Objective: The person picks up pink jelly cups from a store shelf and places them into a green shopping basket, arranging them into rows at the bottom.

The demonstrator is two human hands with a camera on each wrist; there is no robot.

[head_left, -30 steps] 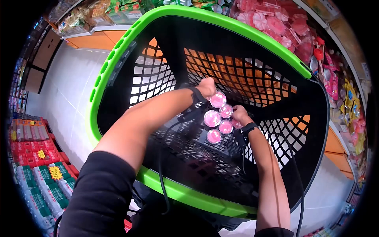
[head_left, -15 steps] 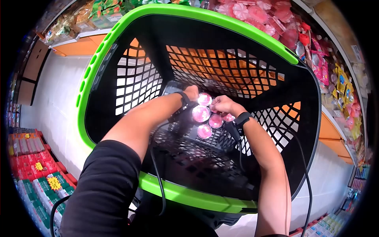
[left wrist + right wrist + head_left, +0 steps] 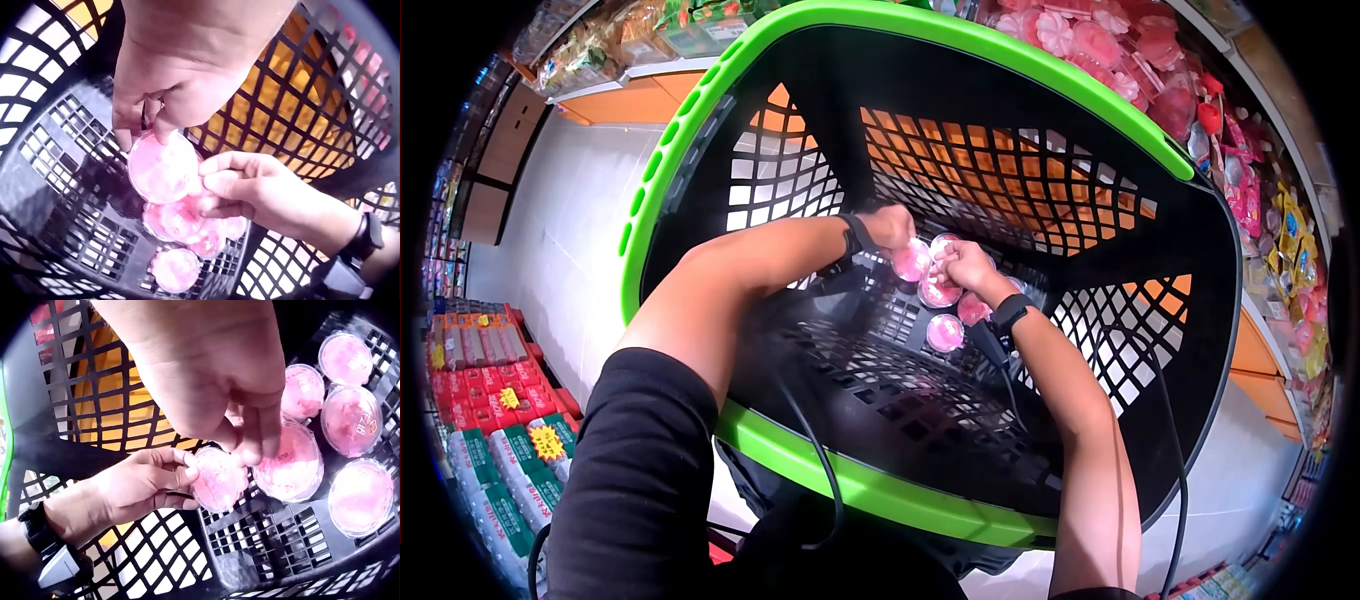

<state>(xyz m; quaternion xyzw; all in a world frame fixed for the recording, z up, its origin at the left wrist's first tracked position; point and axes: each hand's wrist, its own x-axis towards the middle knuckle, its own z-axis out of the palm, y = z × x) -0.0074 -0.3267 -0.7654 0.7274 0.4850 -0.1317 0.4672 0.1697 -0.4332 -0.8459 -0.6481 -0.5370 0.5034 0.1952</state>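
Round clear-lidded pink containers are grouped low inside a black mesh basket. My left hand (image 3: 890, 228) pinches one pink container (image 3: 164, 165) by its rim, tilting it above the others. Beside it, my right hand (image 3: 968, 268) has bent fingers against the edge of a larger pink container (image 3: 289, 465). In the left wrist view, the tips of my right hand (image 3: 269, 190) come close to the raised container. A separate pink container (image 3: 945, 333) lies nearer the basket's front. The right hand's fingers partly hide its contact.
The basket's green rim (image 3: 880, 490) surrounds both arms. Black cables hang over its front edge. Pink packaged goods (image 3: 1100, 45) line the shelf at upper right, and red and green boxes (image 3: 500, 400) are stacked at left on the pale floor.
My left hand has lifted a container and drawn it slightly left and towards me. The right hand has moved left from the outer containers to the middle of the group.
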